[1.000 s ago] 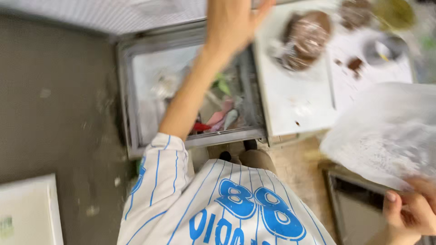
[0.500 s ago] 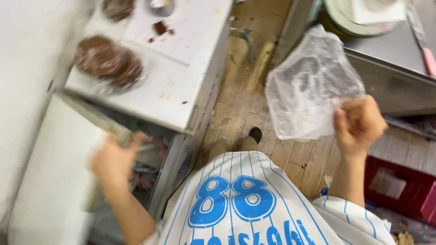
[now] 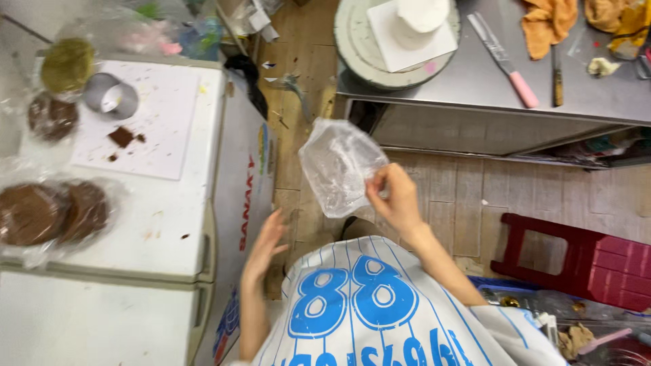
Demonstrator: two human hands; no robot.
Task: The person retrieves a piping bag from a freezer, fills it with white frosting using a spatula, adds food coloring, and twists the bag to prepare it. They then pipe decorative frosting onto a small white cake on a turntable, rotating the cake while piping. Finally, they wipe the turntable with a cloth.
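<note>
My right hand [image 3: 397, 198] pinches a crumpled clear plastic bag [image 3: 336, 167] and holds it up above the wooden floor. My left hand [image 3: 266, 245] hangs open with fingers spread, beside the white chest freezer's [image 3: 224, 146] front wall and touching nothing. On the closed freezer lid lie wrapped brown cake layers [image 3: 51, 213], a white board [image 3: 146, 118] with brown crumbs and a metal ring mould [image 3: 110, 95]. My striped white and blue shirt fills the bottom of the view.
A steel worktable [image 3: 488, 85] at the upper right carries a turntable with a white frosted cake [image 3: 413, 24], a pink-handled spatula [image 3: 505, 62], a knife and orange cloths. A red plastic stool [image 3: 586, 261] stands at the right. Bags and clutter sit at the back.
The freezer lid, open a second ago with my left arm reaching in, is now closed. My left hand has come away from it. My right hand has kept hold of the plastic bag.
</note>
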